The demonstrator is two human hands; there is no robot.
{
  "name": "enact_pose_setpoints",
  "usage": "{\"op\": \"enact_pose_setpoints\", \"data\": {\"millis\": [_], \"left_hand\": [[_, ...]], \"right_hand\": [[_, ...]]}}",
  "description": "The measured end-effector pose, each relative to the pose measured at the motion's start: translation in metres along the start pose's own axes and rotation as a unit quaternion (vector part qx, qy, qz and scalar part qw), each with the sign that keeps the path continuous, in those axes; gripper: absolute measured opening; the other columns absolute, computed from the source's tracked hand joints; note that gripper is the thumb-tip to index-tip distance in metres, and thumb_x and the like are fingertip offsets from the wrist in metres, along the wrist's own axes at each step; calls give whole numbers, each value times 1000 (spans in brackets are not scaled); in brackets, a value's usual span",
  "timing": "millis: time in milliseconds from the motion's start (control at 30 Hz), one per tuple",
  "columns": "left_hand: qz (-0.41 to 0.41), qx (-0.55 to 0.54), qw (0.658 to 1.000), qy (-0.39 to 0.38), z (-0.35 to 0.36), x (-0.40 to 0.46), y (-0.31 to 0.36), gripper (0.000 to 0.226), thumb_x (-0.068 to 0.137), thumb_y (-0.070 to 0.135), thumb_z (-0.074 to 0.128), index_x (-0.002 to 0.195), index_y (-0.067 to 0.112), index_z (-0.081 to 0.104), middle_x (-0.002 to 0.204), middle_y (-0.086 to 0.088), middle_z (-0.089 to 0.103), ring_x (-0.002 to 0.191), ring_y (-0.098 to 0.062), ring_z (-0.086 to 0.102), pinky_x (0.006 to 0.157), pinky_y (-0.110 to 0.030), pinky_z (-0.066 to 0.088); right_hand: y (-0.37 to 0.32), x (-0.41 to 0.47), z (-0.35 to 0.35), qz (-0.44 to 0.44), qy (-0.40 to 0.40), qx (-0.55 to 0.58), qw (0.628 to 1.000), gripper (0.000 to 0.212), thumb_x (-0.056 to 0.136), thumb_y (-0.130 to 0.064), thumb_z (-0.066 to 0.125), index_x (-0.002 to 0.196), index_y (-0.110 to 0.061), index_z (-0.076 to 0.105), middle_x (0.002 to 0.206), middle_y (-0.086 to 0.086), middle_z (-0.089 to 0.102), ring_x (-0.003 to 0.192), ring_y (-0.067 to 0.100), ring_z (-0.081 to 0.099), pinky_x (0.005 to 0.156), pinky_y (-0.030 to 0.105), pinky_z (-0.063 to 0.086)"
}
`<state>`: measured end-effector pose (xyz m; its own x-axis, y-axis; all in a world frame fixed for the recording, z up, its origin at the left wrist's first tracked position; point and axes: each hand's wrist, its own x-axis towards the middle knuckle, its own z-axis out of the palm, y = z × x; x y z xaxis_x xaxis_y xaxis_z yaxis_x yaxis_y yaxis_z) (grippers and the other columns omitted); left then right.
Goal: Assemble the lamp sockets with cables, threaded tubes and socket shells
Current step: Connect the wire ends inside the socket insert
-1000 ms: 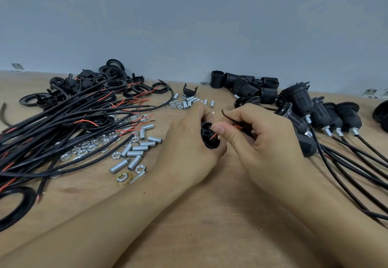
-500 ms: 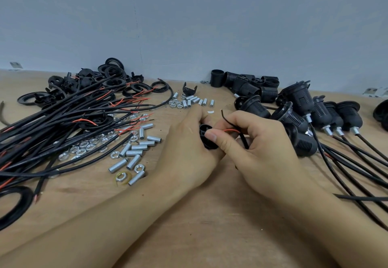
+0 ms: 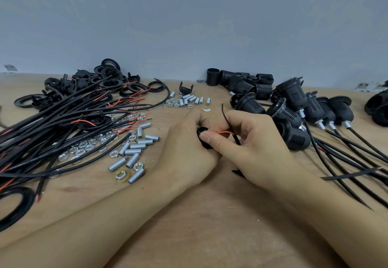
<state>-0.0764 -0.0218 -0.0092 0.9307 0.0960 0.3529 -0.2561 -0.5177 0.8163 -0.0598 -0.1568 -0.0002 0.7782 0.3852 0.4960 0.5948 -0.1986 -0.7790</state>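
Black socket part (image 3: pixel 203 139) sits mostly hidden between both hands.

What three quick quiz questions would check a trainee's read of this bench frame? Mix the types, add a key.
1. True or false: the left hand holds a black socket part.
2. Which wire do the right hand fingers pinch: A red wire, B blue, C green?
3. Fill in: the finished sockets with cables lie on the person's ____ side.

Key: 1 true; 2 A; 3 right.
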Motion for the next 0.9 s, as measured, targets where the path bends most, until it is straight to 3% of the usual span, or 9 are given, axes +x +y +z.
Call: {"op": "enact_pose_setpoints", "data": {"millis": [100, 200, 267, 333, 400, 500, 633, 733, 900], "left_hand": [[3, 0, 1000, 7, -1, 1, -3, 21, 71, 14, 71, 83, 18, 55, 76, 0, 68, 76, -23, 64, 66, -48, 52], [5, 11, 1000, 5, -1, 4, -6, 22, 72, 11, 72, 83, 18, 54, 76, 3, 67, 76, -16, 63, 67, -42, 53], [8, 9, 1000, 8, -1, 6, -7, 25, 70, 10, 75, 83, 19, 55, 71, 7, 65, 68, -6, 59, 59, -26, 49], [7, 8, 1000, 12, -1, 7, -7, 27, 70, 12, 76, 85, 20, 55, 71, 8, 65, 67, -6, 59, 56, -23, 46], [17, 9, 1000, 22, 0, 8, -8, 28, 72, 14, 77, 84, 22, 53, 69, 7, 64, 65, -6, 58, 55, -23, 45], [62, 30, 996, 50, -1, 8, -7, 31, 76, 15, 76, 84, 26, 48, 71, 8, 61, 68, -8, 57, 58, -24, 44], [120, 61, 985, 108, -2, 9, -5, 36, 74, 11, 77, 87, 20, 44, 73, 10, 56, 76, -8, 53, 62, -23, 42], [115, 53, 985, 118, -3, 9, -6, 41, 76, 10, 76, 91, 24, 41, 78, 10, 57, 78, -10, 54, 62, -21, 41], [127, 35, 984, 121, -4, 10, -6, 41, 75, 11, 76, 91, 25, 40, 76, 11, 54, 72, -8, 54, 56, -17, 40]], "right_hand": [[-1, -1, 1, -1, 4, 15, 1000, 11, 84, -13, 75, 78, -5, 71, 75, 11, 68, 69, 28, 60, 65, 45, 51], [-1, -1, -3, 4, -19, 19, 1000, 18, 87, -23, 69, 82, -6, 73, 75, 11, 69, 67, 26, 60, 66, 46, 51], [-2, -1, -7, 17, -26, 41, 999, 30, 95, -29, 58, 84, -6, 73, 68, 1, 69, 55, 5, 58, 57, 23, 49], [-4, 1, -8, 27, -14, 55, 998, 35, 101, -25, 50, 85, -5, 74, 64, -9, 68, 53, -1, 58, 57, 10, 43], [-4, 2, -7, 38, 7, 61, 997, 35, 98, -28, 49, 88, -7, 75, 66, -5, 66, 50, 2, 56, 52, 17, 45], [-5, 3, -5, 41, 28, 73, 996, 31, 97, -26, 51, 98, -5, 74, 59, 1, 56, 43, 7, 46, 50, 40, 48], [-7, 3, -2, 54, 55, 146, 986, 15, 95, -7, 58, 105, -14, 67, 56, 0, 56, 45, 13, 54, 39, 22, 39], [-6, 1, 2, 46, 59, 147, 986, 10, 93, -2, 62, 92, -12, 62, 57, 0, 57, 44, 14, 55, 41, 14, 38], [-8, 0, 2, 27, 55, 124, 990, 11, 89, -3, 67, 84, -13, 68, 53, 0, 57, 40, 7, 52, 42, 11, 38]]}}
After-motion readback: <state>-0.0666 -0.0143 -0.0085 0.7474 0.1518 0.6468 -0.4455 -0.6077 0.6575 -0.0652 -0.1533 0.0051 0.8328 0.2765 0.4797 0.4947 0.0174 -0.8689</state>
